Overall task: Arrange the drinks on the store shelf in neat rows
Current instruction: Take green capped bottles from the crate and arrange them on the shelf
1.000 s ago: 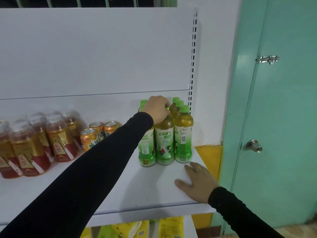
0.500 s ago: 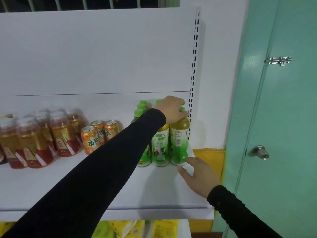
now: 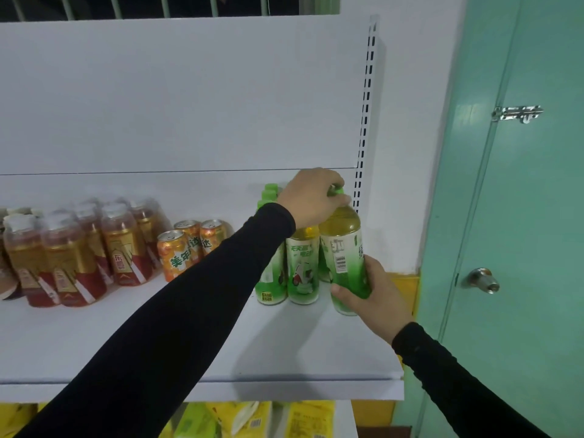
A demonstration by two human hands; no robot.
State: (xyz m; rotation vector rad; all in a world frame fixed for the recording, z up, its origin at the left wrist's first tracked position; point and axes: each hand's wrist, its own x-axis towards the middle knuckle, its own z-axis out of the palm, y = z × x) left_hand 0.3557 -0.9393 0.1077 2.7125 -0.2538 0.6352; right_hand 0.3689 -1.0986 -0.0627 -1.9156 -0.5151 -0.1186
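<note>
Both hands on the rightmost green tea bottle: left hand pinches its cap, right hand grips its base. Looks like squaring it up; next, nudge it flush with its neighbours.

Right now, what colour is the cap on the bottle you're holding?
Bright green cap, seen in the head view.

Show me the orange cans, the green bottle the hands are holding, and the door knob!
orange cans (image 3: 173,257): head view, front can's label.
green bottle (image 3: 344,251): head view, white label by the barcode.
door knob (image 3: 483,280): head view, round metal knob.
</note>
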